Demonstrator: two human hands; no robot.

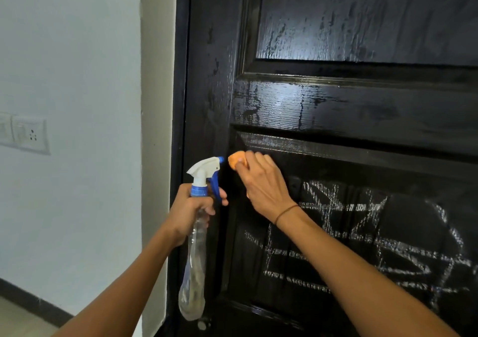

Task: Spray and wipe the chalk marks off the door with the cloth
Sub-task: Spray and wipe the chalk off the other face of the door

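A black panelled door [336, 104] fills the right of the view; its upper panels look wet and streaked. White chalk marks [375, 241] cover the lower panel, with a faint chalk smear [271, 142] along its top moulding. My right hand [261, 181] presses an orange cloth [236, 161] against the upper left corner of that lower panel. My left hand [191, 210] grips the neck of a clear spray bottle [194, 264] with a white and blue trigger head [207, 171], held upright just left of the cloth, its nozzle pointing at the door.
The black door frame [181, 104] runs down the door's left edge. A white wall [69, 78] with a switch and socket plate [25, 135] lies to the left. A dark skirting [31, 303] runs along the floor at lower left.
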